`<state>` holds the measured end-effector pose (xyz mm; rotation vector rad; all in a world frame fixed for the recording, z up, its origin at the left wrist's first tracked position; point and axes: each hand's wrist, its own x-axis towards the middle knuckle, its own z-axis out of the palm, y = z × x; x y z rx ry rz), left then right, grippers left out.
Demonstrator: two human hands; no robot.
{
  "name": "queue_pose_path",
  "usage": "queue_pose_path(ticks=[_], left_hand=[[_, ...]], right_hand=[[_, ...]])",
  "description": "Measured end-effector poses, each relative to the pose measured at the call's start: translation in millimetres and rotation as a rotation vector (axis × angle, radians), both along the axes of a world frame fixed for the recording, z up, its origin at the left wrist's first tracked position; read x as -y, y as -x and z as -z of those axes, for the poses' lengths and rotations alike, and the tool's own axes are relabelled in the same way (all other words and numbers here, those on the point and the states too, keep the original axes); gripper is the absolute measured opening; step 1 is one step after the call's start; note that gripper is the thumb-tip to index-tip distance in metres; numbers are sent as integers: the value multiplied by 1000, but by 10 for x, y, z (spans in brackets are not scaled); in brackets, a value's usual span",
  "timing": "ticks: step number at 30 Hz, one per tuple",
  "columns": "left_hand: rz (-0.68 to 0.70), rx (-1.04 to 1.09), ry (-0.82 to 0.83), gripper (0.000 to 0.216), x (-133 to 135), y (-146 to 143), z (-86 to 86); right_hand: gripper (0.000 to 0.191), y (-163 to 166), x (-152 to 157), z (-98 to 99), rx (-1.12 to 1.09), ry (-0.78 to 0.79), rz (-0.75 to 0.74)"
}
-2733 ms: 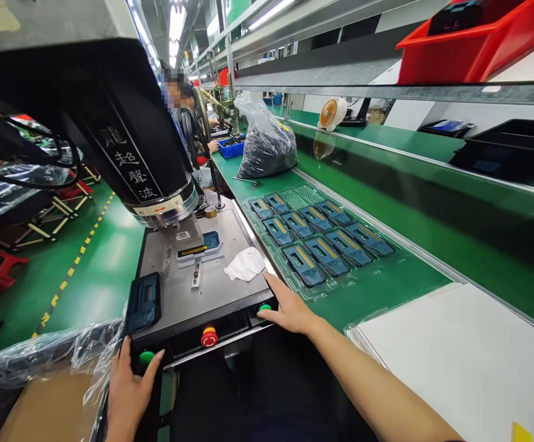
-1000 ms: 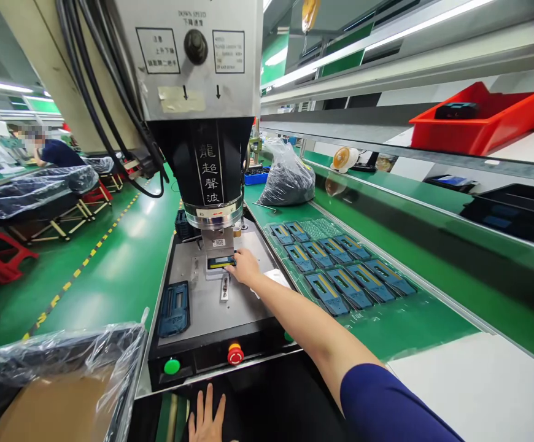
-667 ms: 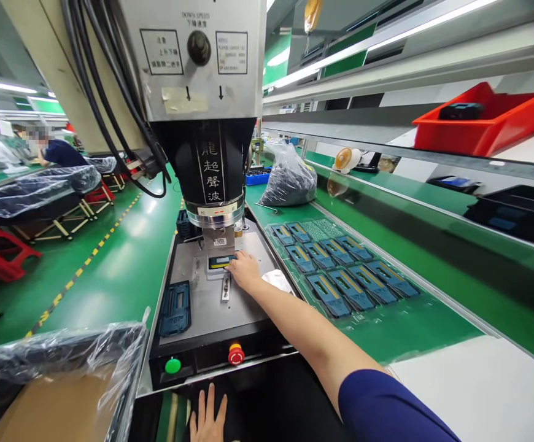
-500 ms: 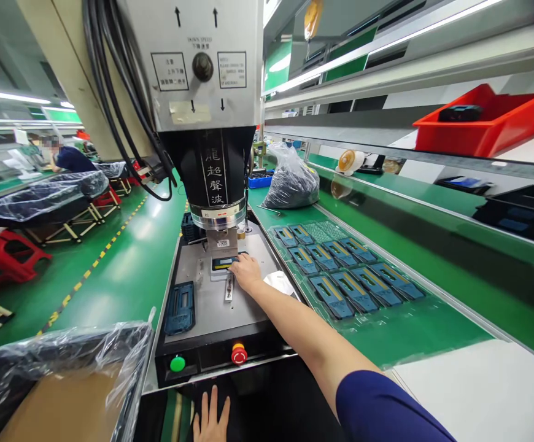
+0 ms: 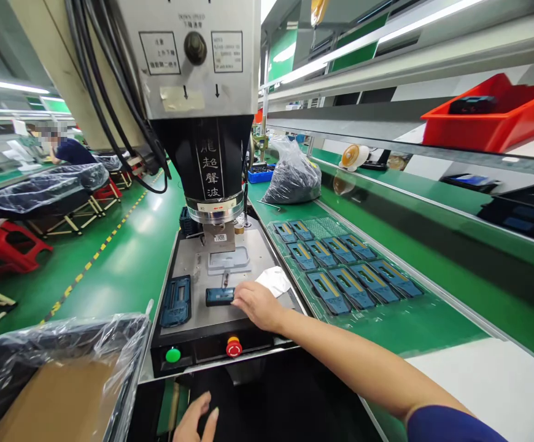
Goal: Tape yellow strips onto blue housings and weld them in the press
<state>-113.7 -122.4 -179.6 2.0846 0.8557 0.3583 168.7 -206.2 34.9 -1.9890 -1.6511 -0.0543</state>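
Note:
Over the metal plate of the press, my right hand (image 5: 258,305) pinches the right end of a dark blue plastic housing (image 5: 219,297). Behind it lies the pale grey fixture (image 5: 229,259), its recess bare, below the metal horn (image 5: 220,238) of the press. To the left, more dark blue housings (image 5: 175,301) rest on the plate. My left hand (image 5: 196,422) is low at the bottom edge, before the machine's front panel, fingers apart and holding nothing. A crumpled white cloth or paper (image 5: 274,281) lies just beyond my right hand.
Several blue parts with yellow strips (image 5: 340,252) lie in rows on the green bench. A green button (image 5: 173,355) and red emergency stop (image 5: 234,347) sit on the front panel. A plastic-lined bin (image 5: 59,387) stands at left, a red bin (image 5: 492,116) on the shelf.
My right hand has drawn the blue housing out of the grey fixture and towards me. My left hand has shifted slightly down and left, with its fingers turned.

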Motion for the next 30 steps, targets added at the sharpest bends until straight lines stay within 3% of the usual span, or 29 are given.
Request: queue_pose_path(ticks=[3,6,8,10,13,18,22,30], left_hand=[[-101,192,108,56,13,-40,-596],[-91,332,209,63,52,-205,-1218],[-34,344,338,63,100,-351,-1507],[2,262,495,63,167,-477,-1658],[-23,155,578,55,274,-565,-1670],[-107,98,664,48,350,-518,-1486],[-69,44,705,48,353,-490,-1397],[-29,-63,519,49,343,-501,-1292]], right_hand=[[27,301,361,3,-425,39,-70],[40,509,583,137,-1004,230,0],[49,607,656,290,-1358,311,53],[54,681,698,451,-1567,322,59],[47,739,752,640,-1534,302,87],[18,739,840,818,-1171,327,131],[12,747,856,877,-976,360,178],[14,747,848,848,-813,354,140]])
